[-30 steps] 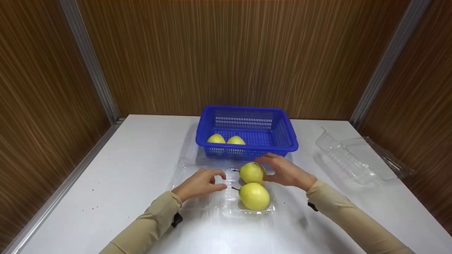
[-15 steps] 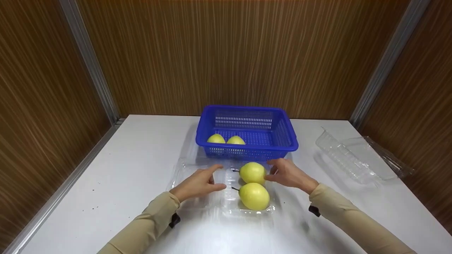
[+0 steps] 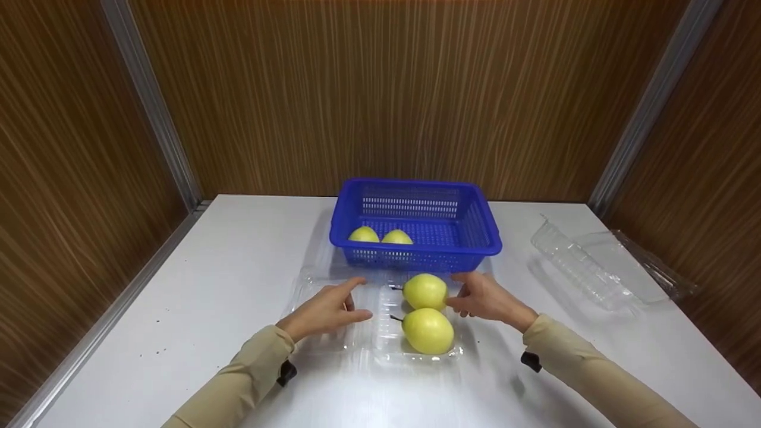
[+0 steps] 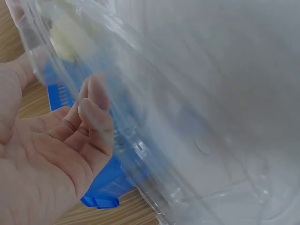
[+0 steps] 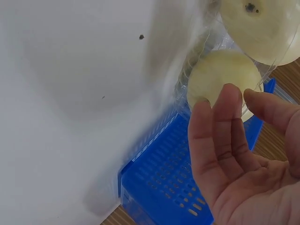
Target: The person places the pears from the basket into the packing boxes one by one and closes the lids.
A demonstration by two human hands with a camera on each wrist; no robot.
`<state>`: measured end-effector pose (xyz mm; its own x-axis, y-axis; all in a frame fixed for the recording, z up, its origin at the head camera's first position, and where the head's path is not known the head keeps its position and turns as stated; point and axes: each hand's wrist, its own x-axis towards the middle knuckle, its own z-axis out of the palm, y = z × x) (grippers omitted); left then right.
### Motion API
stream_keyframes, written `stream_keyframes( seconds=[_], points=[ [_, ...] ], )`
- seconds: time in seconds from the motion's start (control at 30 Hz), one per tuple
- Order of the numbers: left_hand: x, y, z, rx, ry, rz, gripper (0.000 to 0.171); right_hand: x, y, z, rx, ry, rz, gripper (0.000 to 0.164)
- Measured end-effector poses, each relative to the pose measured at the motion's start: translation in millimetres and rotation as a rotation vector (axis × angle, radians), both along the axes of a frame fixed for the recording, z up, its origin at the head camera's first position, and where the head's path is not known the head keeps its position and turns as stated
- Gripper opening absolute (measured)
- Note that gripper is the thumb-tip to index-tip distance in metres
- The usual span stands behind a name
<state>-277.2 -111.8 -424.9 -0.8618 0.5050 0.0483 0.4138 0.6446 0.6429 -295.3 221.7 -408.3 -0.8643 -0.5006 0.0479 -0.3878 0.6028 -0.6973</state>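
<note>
Two yellow pears, a back pear (image 3: 425,291) and a front pear (image 3: 428,331), lie side by side in the right half of an unfolded clear plastic clamshell box (image 3: 389,348), stems to the left. My right hand (image 3: 484,297) is beside the back pear, its thumb close to or touching the pear's right side. Thumb and index finger stand apart with the other fingers loosely bent (image 5: 225,136). Over the box's left half, my left hand (image 3: 324,312) has thumb and index finger spread, holding nothing. Clear plastic (image 4: 136,136) partly veils its fingertips in the left wrist view.
Behind the clamshell box stands a blue plastic basket (image 3: 416,248) with two more pears (image 3: 364,233) showing at its front left. Another clear plastic container (image 3: 585,267) lies at the right of the white table (image 3: 226,279). Wood-patterned panels (image 3: 380,89) surround the table.
My right hand has drawn a little away from around the back pear, which stays in place. My left hand has shifted left, its index finger straighter and wider from the thumb.
</note>
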Motion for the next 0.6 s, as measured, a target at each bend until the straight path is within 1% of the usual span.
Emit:
stream_keyframes(
  seconds=[0.37, 0.53, 0.6],
  points=[
    [1.0, -6, 0.5, -0.005, 0.003, -0.007, 0.064, 2.8, -1, -4.7, -0.02, 0.007, 0.007, 0.058],
    [1.1, -14, 1.6, -0.007, 0.002, -0.002, 0.064, 4.6, -1, -4.7, 0.011, -0.022, -0.012, 0.058],
    [0.5, -19, 1.6, -0.026, 0.012, 0.01, 0.064, 5.1, -1, -4.1, 0.015, -0.038, -0.019, 0.059]
  ],
)
